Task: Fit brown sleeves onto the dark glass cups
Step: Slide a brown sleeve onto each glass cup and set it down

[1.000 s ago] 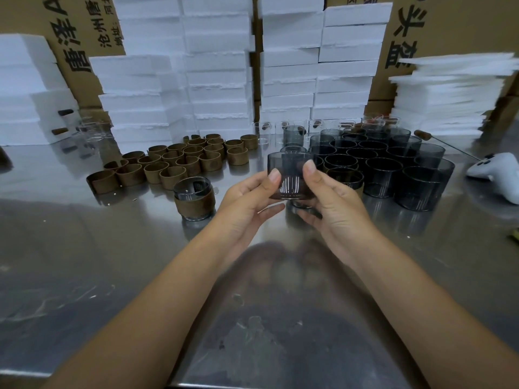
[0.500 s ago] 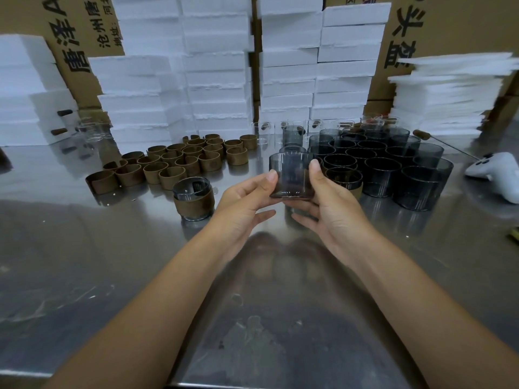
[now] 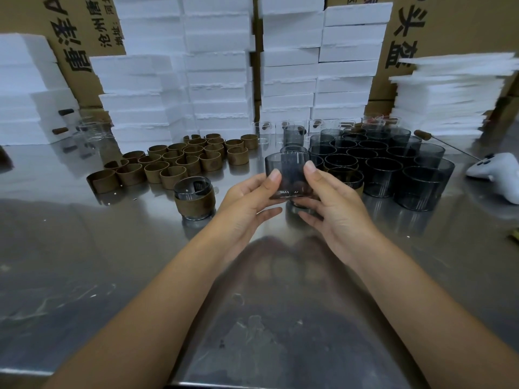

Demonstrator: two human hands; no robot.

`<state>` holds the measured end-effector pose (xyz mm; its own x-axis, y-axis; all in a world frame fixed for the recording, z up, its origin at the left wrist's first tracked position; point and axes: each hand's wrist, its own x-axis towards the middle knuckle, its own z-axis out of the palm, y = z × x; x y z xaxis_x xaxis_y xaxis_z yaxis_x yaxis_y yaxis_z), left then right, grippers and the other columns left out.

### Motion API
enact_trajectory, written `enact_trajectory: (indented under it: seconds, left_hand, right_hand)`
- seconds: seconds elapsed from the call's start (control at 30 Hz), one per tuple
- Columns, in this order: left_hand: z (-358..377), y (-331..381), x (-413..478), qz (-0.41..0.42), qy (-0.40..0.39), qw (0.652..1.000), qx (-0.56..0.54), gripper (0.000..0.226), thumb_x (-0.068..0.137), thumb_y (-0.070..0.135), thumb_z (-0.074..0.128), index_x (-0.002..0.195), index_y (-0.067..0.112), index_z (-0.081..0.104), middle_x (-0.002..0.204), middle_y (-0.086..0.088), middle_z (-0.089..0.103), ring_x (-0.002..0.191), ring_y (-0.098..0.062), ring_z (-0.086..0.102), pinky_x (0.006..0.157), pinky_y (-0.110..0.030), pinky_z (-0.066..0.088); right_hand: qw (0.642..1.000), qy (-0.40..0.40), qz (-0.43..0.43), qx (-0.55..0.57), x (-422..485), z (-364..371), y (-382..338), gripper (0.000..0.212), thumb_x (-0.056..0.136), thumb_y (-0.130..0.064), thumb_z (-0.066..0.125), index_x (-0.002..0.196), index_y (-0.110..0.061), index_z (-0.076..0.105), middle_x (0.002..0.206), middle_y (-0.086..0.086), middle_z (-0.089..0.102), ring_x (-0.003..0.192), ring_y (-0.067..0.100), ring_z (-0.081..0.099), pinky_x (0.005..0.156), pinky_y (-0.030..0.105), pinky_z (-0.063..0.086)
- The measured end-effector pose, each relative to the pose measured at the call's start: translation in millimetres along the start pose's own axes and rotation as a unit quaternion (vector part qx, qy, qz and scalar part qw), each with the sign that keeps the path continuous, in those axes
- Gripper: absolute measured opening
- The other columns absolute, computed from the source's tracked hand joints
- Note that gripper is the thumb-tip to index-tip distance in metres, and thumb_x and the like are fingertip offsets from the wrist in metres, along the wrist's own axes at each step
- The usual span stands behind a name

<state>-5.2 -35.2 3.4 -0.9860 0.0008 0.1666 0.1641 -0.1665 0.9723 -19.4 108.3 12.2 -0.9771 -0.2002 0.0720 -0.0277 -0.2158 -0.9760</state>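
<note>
Glass cup (image 3: 289,171), dark, was pinched between your left hand (image 3: 247,203) and right hand (image 3: 334,206) above worktop (image 3: 112,248); base exposed, probably to take a sleeve (image 3: 173,174).

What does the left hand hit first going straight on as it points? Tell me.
The dark glass cup, which the left hand grips. Past it, pointing forward and right, it would probably reach the cluster of dark cups; depth is unclear.

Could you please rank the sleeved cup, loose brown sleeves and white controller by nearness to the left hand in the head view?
1. Sleeved cup, beside the left hand.
2. Loose brown sleeves, back-left.
3. White controller, far right.
</note>
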Motion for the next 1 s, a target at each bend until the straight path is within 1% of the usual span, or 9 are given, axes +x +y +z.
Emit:
enact_trajectory:
  seconds: [0.1, 0.23, 0.37, 0.43, 0.57, 0.67, 0.77, 0.87, 1.0]
  left_hand:
    - [1.3, -0.7, 0.0, 0.009, 0.013, 1.0, 0.009, 0.065, 0.072, 0.048, 0.066, 0.131, 0.023, 0.052, 0.107, 0.0, 0.072, 0.101, -0.016, 0.067, 0.085, -0.03, 0.049]
    - [2.5, -1.2, -0.8, 0.037, -0.004, 0.996, 0.086, 0.057, 0.072, 0.055, 0.063, 0.127, 0.043, 0.05, 0.102, 0.006, 0.073, 0.103, -0.01, 0.066, 0.085, -0.029, 0.05]
    - [3.3, -4.0, -1.5, 0.043, -0.023, 0.99, 0.132, 0.069, 0.07, 0.039, 0.076, 0.133, 0.036, 0.048, 0.104, 0.001, 0.071, 0.089, -0.003, 0.068, 0.076, -0.017, 0.053]
    - [4.2, -4.0, -1.0, 0.053, -0.003, 0.988, 0.147, 0.064, 0.069, 0.035, 0.074, 0.129, 0.034, 0.052, 0.107, 0.003, 0.068, 0.083, 0.0, 0.067, 0.073, -0.015, 0.051]
    - [2.9, -1.8, -1.0, 0.049, 0.042, 0.989, 0.135, 0.038, 0.075, 0.042, 0.069, 0.112, 0.035, 0.062, 0.11, 0.009, 0.068, 0.093, 0.0, 0.066, 0.084, -0.023, 0.053]
    - [3.3, 0.4, -1.8, 0.046, 0.055, 0.99, 0.125, 0.044, 0.067, 0.052, 0.065, 0.106, 0.03, 0.067, 0.107, 0.007, 0.071, 0.098, -0.003, 0.065, 0.084, -0.023, 0.052]
    - [2.5, 1.8, -1.1, 0.037, 0.076, 0.991, 0.106, 0.052, 0.066, 0.055, 0.064, 0.105, 0.02, 0.068, 0.099, 0.001, 0.073, 0.092, -0.007, 0.068, 0.083, -0.025, 0.048]
    - [1.1, 0.9, 0.8, 0.032, 0.098, 0.991, 0.088, 0.061, 0.066, 0.056, 0.069, 0.113, 0.017, 0.065, 0.091, 0.002, 0.073, 0.089, -0.011, 0.068, 0.083, -0.028, 0.048]
    - [1.5, 0.7, 1.7, 0.03, 0.093, 0.99, 0.097, 0.063, 0.068, 0.058, 0.071, 0.118, 0.021, 0.061, 0.087, 0.006, 0.074, 0.085, -0.007, 0.07, 0.079, -0.026, 0.048]
  right_hand:
    - [1.0, 0.004, 0.002, 0.001, 1.2, -0.5, 1.8, 0.042, 0.07, -0.056, 0.065, 0.099, -0.027, 0.071, 0.09, -0.008, 0.074, 0.083, 0.008, 0.066, 0.093, 0.034, 0.048]
    - [1.0, 0.024, 0.017, -0.004, 4.4, -1.3, 4.1, 0.027, 0.086, -0.051, 0.059, 0.093, -0.027, 0.071, 0.081, -0.007, 0.073, 0.073, 0.007, 0.067, 0.083, 0.029, 0.052]
    - [0.997, 0.059, 0.057, 0.002, 7.6, -2.8, 3.3, 0.034, 0.091, -0.055, 0.051, 0.09, -0.026, 0.07, 0.072, -0.009, 0.073, 0.059, 0.005, 0.065, 0.065, 0.025, 0.048]
    - [0.996, 0.061, 0.07, 0.0, 8.3, -2.7, 3.6, 0.037, 0.091, -0.058, 0.049, 0.089, -0.026, 0.069, 0.069, -0.01, 0.072, 0.055, 0.005, 0.062, 0.064, 0.025, 0.049]
    - [0.997, 0.03, 0.062, -0.031, 9.2, 0.6, 6.0, 0.049, 0.086, -0.068, 0.046, 0.082, -0.027, 0.072, 0.07, -0.009, 0.071, 0.059, 0.008, 0.06, 0.073, 0.029, 0.05]
    - [0.999, 0.001, 0.03, -0.045, 5.9, 1.8, 4.3, 0.046, 0.068, -0.077, 0.049, 0.074, -0.039, 0.075, 0.078, -0.009, 0.071, 0.068, 0.008, 0.063, 0.072, 0.027, 0.05]
    - [0.998, -0.026, 0.003, -0.058, 2.5, 1.4, 5.4, 0.061, 0.053, -0.077, 0.056, 0.097, -0.038, 0.072, 0.098, -0.007, 0.069, 0.086, 0.009, 0.068, 0.079, 0.03, 0.051]
    - [0.998, -0.022, 0.003, -0.061, 2.4, 2.3, 6.6, 0.07, 0.07, -0.055, 0.068, 0.131, -0.024, 0.056, 0.104, -0.011, 0.069, 0.092, 0.008, 0.07, 0.085, 0.029, 0.052]
    - [0.999, -0.009, 0.003, -0.051, 1.9, 2.5, 5.7, 0.059, 0.082, -0.038, 0.069, 0.135, -0.021, 0.051, 0.103, -0.011, 0.07, 0.093, 0.006, 0.07, 0.087, 0.027, 0.052]
